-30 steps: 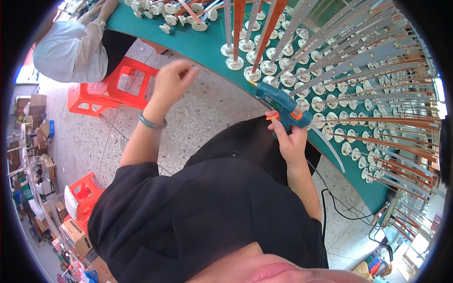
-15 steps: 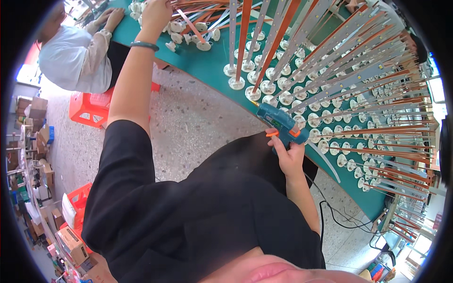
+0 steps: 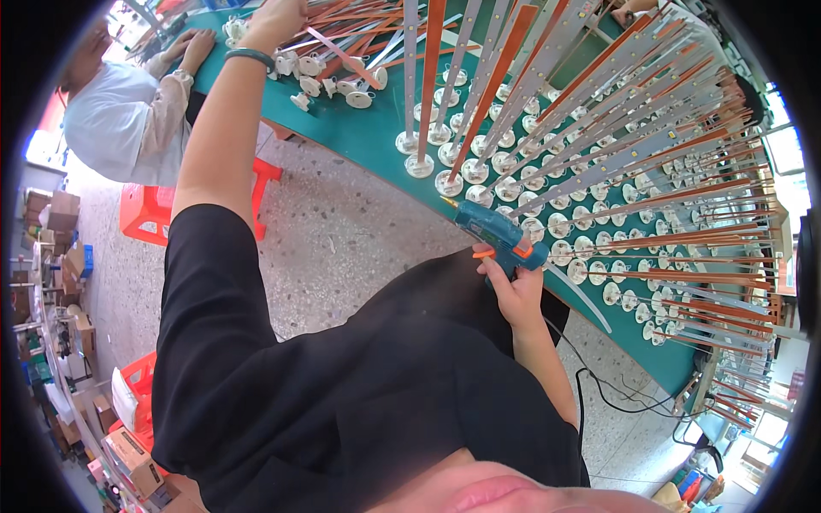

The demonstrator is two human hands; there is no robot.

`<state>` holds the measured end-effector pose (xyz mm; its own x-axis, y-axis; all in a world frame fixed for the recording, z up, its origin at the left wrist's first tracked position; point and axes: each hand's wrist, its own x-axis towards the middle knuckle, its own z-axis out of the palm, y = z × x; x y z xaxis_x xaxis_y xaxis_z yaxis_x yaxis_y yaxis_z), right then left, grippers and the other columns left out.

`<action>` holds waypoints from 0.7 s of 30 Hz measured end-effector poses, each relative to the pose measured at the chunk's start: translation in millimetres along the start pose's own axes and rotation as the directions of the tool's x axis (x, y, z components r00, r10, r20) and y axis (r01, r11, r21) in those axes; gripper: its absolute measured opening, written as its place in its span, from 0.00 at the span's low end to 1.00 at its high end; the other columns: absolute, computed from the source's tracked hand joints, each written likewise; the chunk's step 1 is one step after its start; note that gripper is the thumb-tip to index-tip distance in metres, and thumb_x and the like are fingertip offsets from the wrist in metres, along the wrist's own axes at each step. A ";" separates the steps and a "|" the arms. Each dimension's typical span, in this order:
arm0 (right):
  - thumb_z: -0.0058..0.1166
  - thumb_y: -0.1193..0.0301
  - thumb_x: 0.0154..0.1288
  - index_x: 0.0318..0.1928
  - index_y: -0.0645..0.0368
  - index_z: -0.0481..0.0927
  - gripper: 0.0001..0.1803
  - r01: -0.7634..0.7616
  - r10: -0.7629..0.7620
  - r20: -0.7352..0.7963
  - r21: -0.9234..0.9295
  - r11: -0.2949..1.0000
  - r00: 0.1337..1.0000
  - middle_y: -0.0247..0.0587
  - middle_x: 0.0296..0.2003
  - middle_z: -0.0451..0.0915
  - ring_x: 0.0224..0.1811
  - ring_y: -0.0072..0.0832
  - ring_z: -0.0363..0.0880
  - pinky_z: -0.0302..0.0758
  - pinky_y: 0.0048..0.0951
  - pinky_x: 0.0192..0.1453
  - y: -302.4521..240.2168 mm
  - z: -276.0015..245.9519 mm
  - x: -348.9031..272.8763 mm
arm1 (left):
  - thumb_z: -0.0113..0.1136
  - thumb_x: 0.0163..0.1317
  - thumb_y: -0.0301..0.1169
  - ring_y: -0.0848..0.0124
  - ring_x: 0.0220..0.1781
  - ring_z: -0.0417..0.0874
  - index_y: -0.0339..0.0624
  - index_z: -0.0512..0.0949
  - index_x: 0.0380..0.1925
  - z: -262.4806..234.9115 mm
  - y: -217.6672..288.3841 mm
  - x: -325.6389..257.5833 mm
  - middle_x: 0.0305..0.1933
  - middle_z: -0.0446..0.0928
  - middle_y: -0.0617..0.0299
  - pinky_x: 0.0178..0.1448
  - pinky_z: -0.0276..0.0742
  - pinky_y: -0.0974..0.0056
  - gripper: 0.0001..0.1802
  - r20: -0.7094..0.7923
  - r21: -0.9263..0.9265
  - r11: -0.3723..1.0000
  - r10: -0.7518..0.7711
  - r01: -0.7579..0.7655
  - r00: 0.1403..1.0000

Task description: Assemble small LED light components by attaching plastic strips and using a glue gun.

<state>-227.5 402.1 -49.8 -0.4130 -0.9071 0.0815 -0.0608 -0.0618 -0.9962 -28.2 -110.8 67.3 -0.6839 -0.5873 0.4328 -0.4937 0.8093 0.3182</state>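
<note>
Clearly one glue gun [image 3: 489, 224] in right grip [image 3: 519, 296]; one white stick [image 3: 583, 296] behind.

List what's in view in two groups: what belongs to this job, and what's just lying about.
Apparently in the job:
- glue gun, in the right hand
- loose strips with white bases, by the left hand
- upright strips on the green table

Apparently lying about:
- red stool, lower left
- cardboard box nearby
</note>
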 end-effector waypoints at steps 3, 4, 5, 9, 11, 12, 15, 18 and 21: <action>0.56 0.78 0.64 0.51 0.66 0.74 0.15 0.006 -0.006 0.020 0.010 1.000 1.000 0.40 0.41 0.83 0.37 0.20 0.80 0.77 0.23 0.42 -0.3 3.0 0.0 | 0.67 0.55 0.36 0.55 0.31 0.82 0.39 0.80 0.33 -14.8 -9.0 -3.4 0.29 0.80 0.49 0.37 0.76 0.55 0.12 -0.235 0.205 0.975 -0.042 0.092 0.971; 0.56 0.78 0.64 0.51 0.66 0.74 0.15 -0.003 0.002 0.018 0.010 1.000 1.000 0.40 0.41 0.83 0.37 0.20 0.80 0.77 0.23 0.42 0.0 2.0 -0.6 | 0.66 0.57 0.35 0.59 0.28 0.81 0.38 0.79 0.33 -22.1 -2.2 -9.4 0.26 0.79 0.51 0.34 0.75 0.58 0.11 -0.334 0.111 0.993 -0.010 0.049 0.942; 0.56 0.78 0.64 0.53 0.66 0.73 0.17 0.015 -0.014 0.022 -0.018 1.000 1.000 0.43 0.42 0.83 0.36 0.21 0.80 0.76 0.22 0.41 0.4 0.9 -0.5 | 0.63 0.61 0.29 0.69 0.25 0.77 0.37 0.77 0.32 -23.3 1.9 -14.0 0.22 0.76 0.58 0.32 0.73 0.65 0.07 -0.415 -0.133 0.989 -0.118 0.068 0.902; 0.55 0.76 0.65 0.56 0.65 0.72 0.19 0.030 -0.029 0.023 -0.012 0.999 0.999 0.45 0.43 0.83 0.35 0.21 0.80 0.75 0.22 0.39 0.6 -0.9 -2.2 | 0.59 0.65 0.27 0.75 0.25 0.76 0.38 0.77 0.32 -32.2 63.7 -72.1 0.22 0.75 0.62 0.31 0.74 0.68 0.05 -0.404 -0.552 0.833 -0.308 0.038 0.861; 0.55 0.77 0.65 0.56 0.65 0.72 0.20 0.050 -0.050 0.034 -0.017 0.999 0.998 0.45 0.43 0.83 0.35 0.21 0.80 0.75 0.22 0.40 1.2 -1.1 -1.0 | 0.60 0.65 0.30 0.75 0.31 0.78 0.37 0.79 0.36 -13.7 78.7 -110.0 0.29 0.79 0.62 0.36 0.74 0.69 0.07 -0.301 -0.576 0.815 -0.277 0.057 0.912; 0.55 0.77 0.65 0.56 0.65 0.72 0.20 0.039 -0.038 0.032 -0.018 0.999 0.999 0.45 0.43 0.83 0.35 0.21 0.80 0.75 0.22 0.40 2.0 -1.0 -0.3 | 0.59 0.65 0.31 0.76 0.37 0.80 0.37 0.80 0.41 -3.3 83.3 -129.8 0.35 0.82 0.63 0.41 0.73 0.71 0.09 -0.191 -0.567 0.814 -0.284 0.130 0.940; 0.54 0.77 0.65 0.54 0.66 0.74 0.16 0.038 -0.035 0.060 -0.048 0.998 0.998 0.43 0.43 0.83 0.34 0.20 0.78 0.75 0.22 0.41 1.1 -3.1 2.6 | 0.61 0.65 0.26 0.80 0.34 0.80 0.35 0.80 0.42 46.5 143.7 -164.9 0.34 0.82 0.66 0.40 0.75 0.74 0.08 -0.086 -0.736 0.670 -0.243 0.103 0.966; 0.54 0.77 0.66 0.53 0.66 0.75 0.15 0.019 -0.007 0.105 -0.110 0.994 0.994 0.43 0.43 0.83 0.35 0.20 0.78 0.75 0.22 0.41 -5.3 -2.1 7.7 | 0.61 0.65 0.25 0.84 0.32 0.77 0.37 0.80 0.43 78.6 175.2 -182.6 0.33 0.81 0.69 0.36 0.71 0.78 0.08 -0.034 -0.743 0.656 -0.228 0.128 0.973; 0.53 0.76 0.66 0.53 0.67 0.76 0.15 0.031 -0.019 0.097 -0.120 0.992 0.995 0.42 0.44 0.83 0.35 0.19 0.78 0.75 0.22 0.41 -6.6 5.9 9.7 | 0.62 0.63 0.23 0.76 0.36 0.84 0.34 0.79 0.41 83.4 186.8 -182.9 0.34 0.82 0.63 0.42 0.78 0.71 0.08 -0.011 -0.666 0.734 -0.189 0.134 0.982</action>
<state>-225.7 391.3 -42.6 -0.3213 -0.9420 0.0971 -0.1820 -0.0392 -0.9825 -40.0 148.1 -22.7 -0.5724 -0.7298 0.3738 -0.0966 0.5128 0.8531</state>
